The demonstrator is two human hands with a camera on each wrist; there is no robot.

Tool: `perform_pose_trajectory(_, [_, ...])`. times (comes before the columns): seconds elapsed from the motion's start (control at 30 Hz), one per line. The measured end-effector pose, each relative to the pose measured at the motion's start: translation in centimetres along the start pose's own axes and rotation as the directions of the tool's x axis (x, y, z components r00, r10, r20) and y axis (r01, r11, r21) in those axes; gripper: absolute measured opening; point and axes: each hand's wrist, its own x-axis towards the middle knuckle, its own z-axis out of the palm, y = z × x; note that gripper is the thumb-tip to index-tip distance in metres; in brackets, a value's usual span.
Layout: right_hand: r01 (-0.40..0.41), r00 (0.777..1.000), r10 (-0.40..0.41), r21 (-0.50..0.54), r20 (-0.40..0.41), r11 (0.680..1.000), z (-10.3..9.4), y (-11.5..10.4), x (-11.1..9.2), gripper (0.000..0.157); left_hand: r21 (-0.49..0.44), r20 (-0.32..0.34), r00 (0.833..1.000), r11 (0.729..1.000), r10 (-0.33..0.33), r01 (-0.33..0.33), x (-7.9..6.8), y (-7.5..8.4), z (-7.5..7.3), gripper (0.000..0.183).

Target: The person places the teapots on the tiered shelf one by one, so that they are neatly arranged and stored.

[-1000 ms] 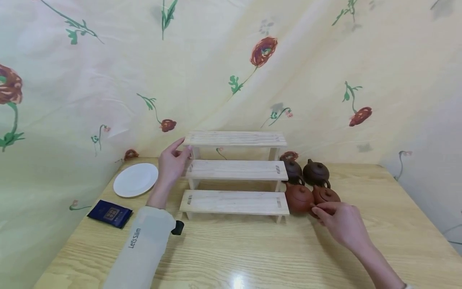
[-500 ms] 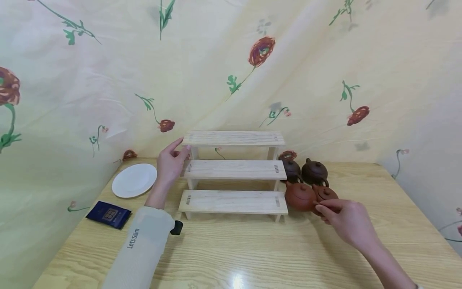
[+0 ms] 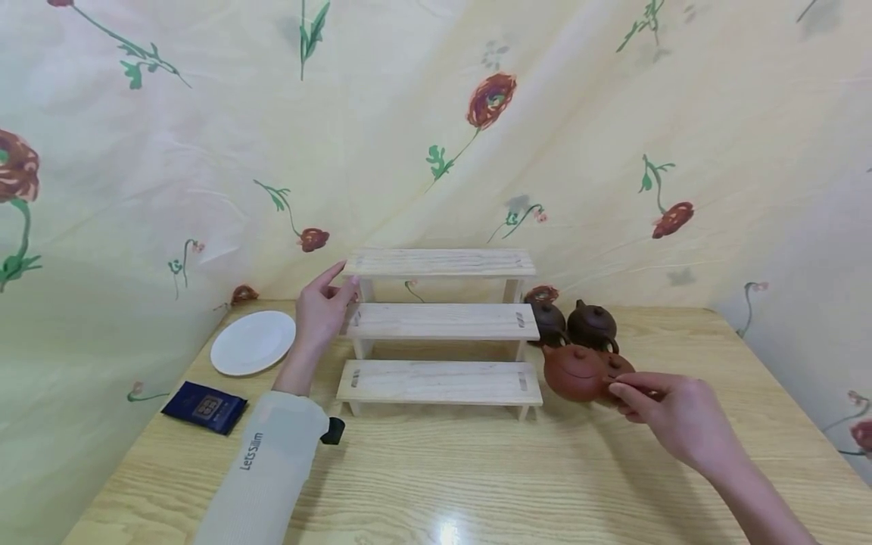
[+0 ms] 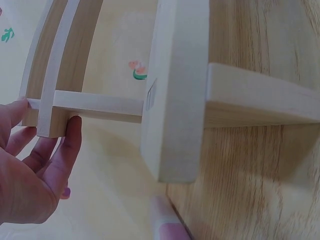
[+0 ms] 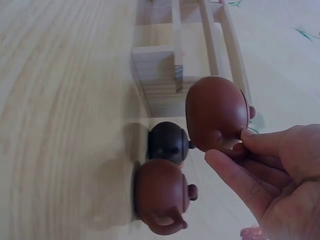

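"What does the head camera give you?"

"I have a three-step wooden stand (image 3: 439,382) near the middle of the far edge of the table (image 3: 422,473). The left hand (image 3: 322,309) is at the left end of its top step. Between the stand and the far right corner I see two dark teapots, one (image 3: 591,325) right of the other (image 3: 547,324), both toward the far edge. Nearer me, the right hand (image 3: 681,424) has a red teapot (image 3: 574,373) by its handle, partly in front of a smaller red-brown teapot (image 3: 616,365)."

"And on the left side?"

"A white plate (image 3: 253,343) by the far left corner, and a dark blue packet (image 3: 206,407) along the left edge, nearer me than the plate."

"Left wrist?"

"I see that hand nearly closed round the end of the top step: thumb on one side, fingers curled against the other. The step below juts toward my camera."

"Right wrist?"

"Thumb and fingers are pinched together on the red teapot's handle. From here I can tell the pot is clear of the table, lid on. The red-brown pot and one dark pot stand on the tabletop below, and the stand's end shows beyond."
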Motion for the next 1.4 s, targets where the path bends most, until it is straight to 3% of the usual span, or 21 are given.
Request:
perform_pose_trajectory(0.17, [-0.004,1.0,0.002,0.078,0.03,0.997,-0.5,-0.3,0.5,0.017,0.004,-0.001,1.0,1.0,-0.013,0.013,0.1,-0.2,-0.1,0.05])
perform_pose_trajectory(0.37, [0.024,0.999,-0.025,0.037,0.047,0.999,-1.0,-0.9,1.4,0.018,0.015,0.002,1.0,1.0,-0.02,0.02,0.2,-0.4,-0.2,0.051])
perform_pose_trajectory(0.57, [-0.012,0.996,0.01,0.021,0.084,1.0,-1.3,-1.7,2.6,0.018,0.021,-0.002,1.0,1.0,-0.023,0.023,0.2,-0.4,-0.3,0.051])
perform_pose_trajectory(0.77, [0.049,0.998,-0.048,-0.006,0.038,0.999,-1.6,-2.1,3.8,0.016,0.033,0.0,1.0,0.999,-0.005,0.005,0.1,-0.3,-0.3,0.051])
perform_pose_trajectory(0.9, [0.068,0.996,-0.069,0.023,0.049,0.997,-1.9,-2.6,4.6,0.018,0.044,0.004,1.0,0.999,-0.005,0.005,0.1,-0.3,-0.2,0.051])
perform_pose_trajectory(1.1, [-0.014,0.989,-0.01,0.159,0.146,0.987,-2.2,-3.3,5.9,0.026,0.034,0.002,1.0,0.999,-0.011,0.011,0.1,-0.4,-0.2,0.051])
perform_pose_trajectory(1.4, [0.054,0.985,-0.08,0.171,0.154,0.984,-2.6,-4.5,7.8,0.026,0.039,-0.001,1.0,0.999,-0.009,0.009,0.3,-0.2,0.3,0.052])
